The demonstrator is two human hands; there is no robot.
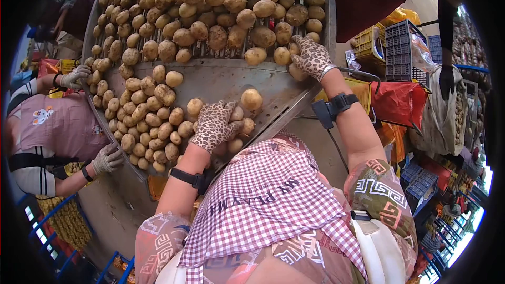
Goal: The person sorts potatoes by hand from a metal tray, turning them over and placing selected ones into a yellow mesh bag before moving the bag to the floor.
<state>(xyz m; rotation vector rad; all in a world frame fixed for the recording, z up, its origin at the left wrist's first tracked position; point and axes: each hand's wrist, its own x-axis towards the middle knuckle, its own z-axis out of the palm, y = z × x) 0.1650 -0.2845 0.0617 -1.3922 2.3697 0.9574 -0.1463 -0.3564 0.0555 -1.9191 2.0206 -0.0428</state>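
Both my hands wear leopard-print gloves. My left hand (214, 123) lies low on the metal chute, its fingers curled around a potato (236, 113); other potatoes sit beneath and beside it. Farther up on the right, my right hand (314, 59) reaches to the edge of the roller bed, fingers and thumb closed about a potato (293, 49). Another potato (298, 72) sits just below that hand, partly covered. A single potato (252, 99) rests on the bare metal chute (210, 76) between my hands. Brown potatoes (221, 5), some soil-covered, fill the rollers above.
Potatoes (147, 110) are heaped on the chute's left side. Across there, a co-worker in a pink apron (58, 126) has gloved hands at the metal rim. To my right are a red bag (400, 102), a dark blue crate (398, 47) and a yellow crate (368, 44).
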